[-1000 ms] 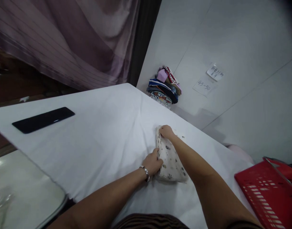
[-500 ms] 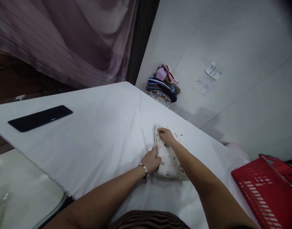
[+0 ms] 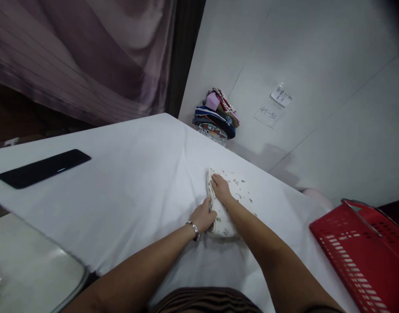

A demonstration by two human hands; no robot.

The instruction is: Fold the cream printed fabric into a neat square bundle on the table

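A folded white cloth [image 3: 225, 221] with small scattered prints lies on the white-covered table [image 3: 137, 182], its layered edge facing left. My left hand [image 3: 202, 216], with a silver band at the wrist, is closed on the lower part of that edge, thumb on top and fingers along the side. Higher up the same edge, my right hand [image 3: 221, 188] grips the cloth near its far corner; the fingertips are partly hidden. The right forearm covers part of the cloth.
A red plastic basket [image 3: 359, 256] stands at the right. Against the wall rises a stack of folded clothes [image 3: 215, 115]. A black flat slab, phone-like, [image 3: 44, 168] rests on the left of the table. Paper notes [image 3: 267, 114] are on the wall; a purple curtain [image 3: 98, 56] hangs at upper left.
My right hand's fingers, more curled before, now lie flatter against the cloth's edge. My left hand keeps its hold. The whole view has shifted slightly.
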